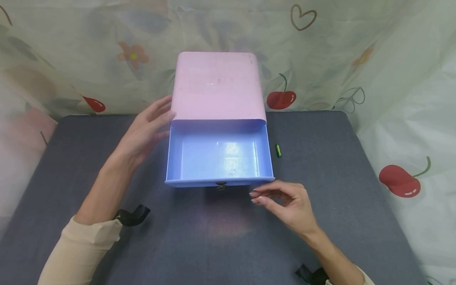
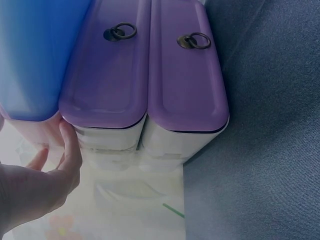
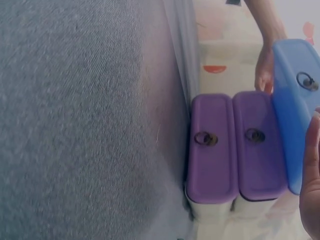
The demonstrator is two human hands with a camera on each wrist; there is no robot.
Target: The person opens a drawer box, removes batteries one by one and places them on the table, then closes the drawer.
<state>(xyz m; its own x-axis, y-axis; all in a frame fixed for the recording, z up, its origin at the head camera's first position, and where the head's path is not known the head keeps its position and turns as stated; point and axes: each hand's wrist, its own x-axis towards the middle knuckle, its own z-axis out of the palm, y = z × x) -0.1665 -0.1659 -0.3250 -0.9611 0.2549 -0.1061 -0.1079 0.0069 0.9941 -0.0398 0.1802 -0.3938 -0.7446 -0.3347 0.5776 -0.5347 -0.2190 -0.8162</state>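
A small drawer cabinet (image 1: 218, 85) with a pink top stands at the back of the table. Its blue top drawer (image 1: 210, 158) is pulled far out, with nothing inside. A ring pull (image 1: 221, 185) hangs at the middle of the drawer's front. My left hand (image 1: 144, 128) rests its fingers against the cabinet's left side. Beside the drawer's front right corner is my right hand (image 1: 286, 202), fingers loosely bent and holding nothing. Below the blue drawer, two purple drawers (image 2: 107, 75) are closed, each with its own ring. A small green battery (image 1: 278, 151) lies right of the blue drawer.
The cabinet stands on a dark grey cloth-covered table (image 1: 199, 245). Behind it and along both sides hangs a pale curtain (image 1: 221, 23) printed with cherries and flowers. Black straps (image 1: 133, 215) are at both wrists.
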